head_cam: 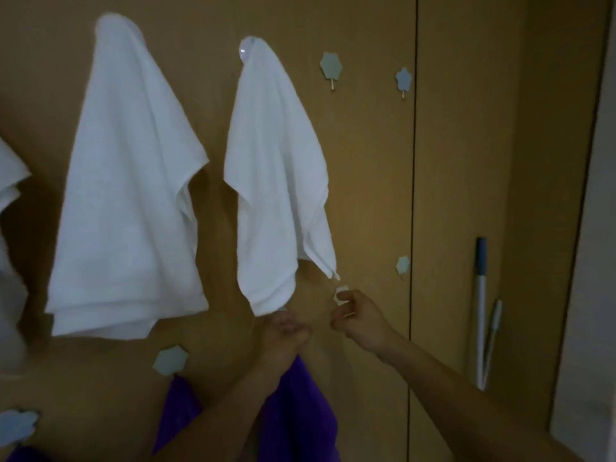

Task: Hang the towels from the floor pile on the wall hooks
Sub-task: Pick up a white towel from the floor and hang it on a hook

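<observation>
Two white towels (130, 181) (276, 181) hang from hooks on the brown wooden wall. Below them a purple towel (296, 411) hangs down, and my left hand (286, 331) grips its top edge with curled fingers, hiding whatever hook is behind it. Another purple towel (180, 408) hangs under a pale flower-shaped hook (170, 360). My right hand (358, 316) is beside the left, fingers curled and holding nothing, its thumb right under a small pale hook (341, 291). The floor pile is out of view.
Bare hooks sit at the upper right (330, 66) (403, 80), at mid right (402, 265) and at the lower left (18, 425). A white pole with a blue grip (480, 311) leans against the wall at right. Part of a third white towel (10, 181) shows at the left edge.
</observation>
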